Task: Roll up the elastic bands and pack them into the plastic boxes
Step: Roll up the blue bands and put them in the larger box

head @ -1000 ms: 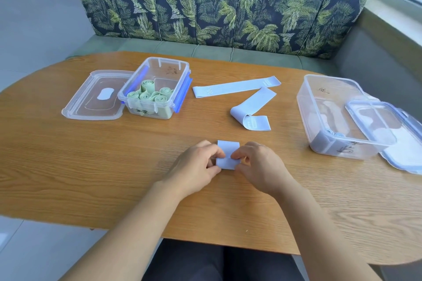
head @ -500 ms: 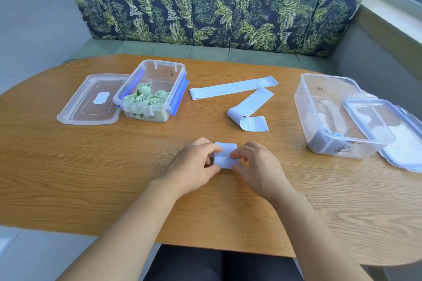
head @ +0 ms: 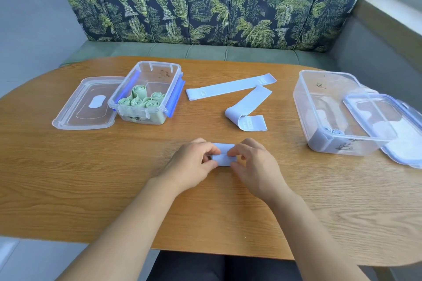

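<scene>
Elastic bands [head: 139,100], green and rolled, stand on end in the small box [head: 157,66] at left, likely to fit snugly, its lid [head: 84,107] off beside it. Mid-table the left hand [head: 194,164] and right hand [head: 255,166] pinch a part-rolled blue band [head: 223,158] from either side, probably to hold it tight. Two loose blue bands [head: 228,86] lie beyond; one reads "20". The large box [head: 306,98] at right holds blue rolls [head: 333,131]; its scrawl is illegible
</scene>
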`<action>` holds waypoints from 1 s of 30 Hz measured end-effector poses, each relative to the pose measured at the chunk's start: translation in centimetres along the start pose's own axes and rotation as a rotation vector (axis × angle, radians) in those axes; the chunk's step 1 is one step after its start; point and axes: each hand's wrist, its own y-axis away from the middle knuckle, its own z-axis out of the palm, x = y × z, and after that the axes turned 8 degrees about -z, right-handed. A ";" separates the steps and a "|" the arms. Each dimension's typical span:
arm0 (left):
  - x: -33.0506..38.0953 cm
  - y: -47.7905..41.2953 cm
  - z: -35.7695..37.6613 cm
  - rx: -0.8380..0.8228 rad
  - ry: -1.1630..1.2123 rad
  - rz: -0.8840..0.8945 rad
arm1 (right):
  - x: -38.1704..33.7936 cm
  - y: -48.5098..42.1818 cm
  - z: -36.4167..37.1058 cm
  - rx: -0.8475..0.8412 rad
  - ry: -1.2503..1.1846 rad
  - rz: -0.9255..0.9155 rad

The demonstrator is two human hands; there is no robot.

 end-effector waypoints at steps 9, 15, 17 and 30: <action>-0.6 0.6 1.3 0.144 0.051 0.073 | 0.5 -1.0 -0.2 -0.037 0.011 0.020; -0.4 -0.5 0.6 0.096 0.028 0.047 | 0.5 -1.0 -0.1 0.031 -0.006 0.026; -0.3 -0.9 0.4 0.088 0.024 0.039 | 0.4 -0.9 0.1 0.060 -0.006 0.022; -0.5 -0.8 0.9 0.176 0.044 0.075 | 1.1 -2.2 0.0 0.020 -0.004 0.031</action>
